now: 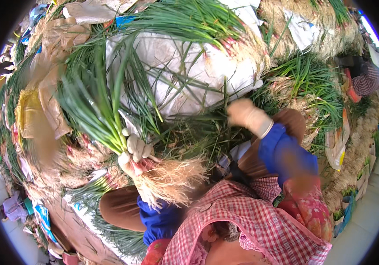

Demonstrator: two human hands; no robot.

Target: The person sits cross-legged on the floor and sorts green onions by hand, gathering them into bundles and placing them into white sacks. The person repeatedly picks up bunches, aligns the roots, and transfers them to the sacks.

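Note:
My left hand [136, 152], in a pale glove, grips a bunch of spring onions [118, 132] just above its reddish bulbs. The long green leaves fan up and left, while a thick tuft of dry roots [173, 180] spreads right and covers part of my wrist. My right hand [246, 116], also gloved, is blurred over loose green leaf scraps [202, 135]; its fingers cannot be made out. In front of both hands lies a stuffed white sack [183, 76] strewn with loose leaves. Another pile of spring onions [189, 20] rests across its far side, roots to the right.
More spring onions with tangled roots [305, 96] lie at right. Rows of rooted bunches [86, 155] stretch along the left, near a yellow sack [30, 112]. A person in a checked garment [367, 79] sits at far right. My bent knees [120, 208] flank the leaf scraps.

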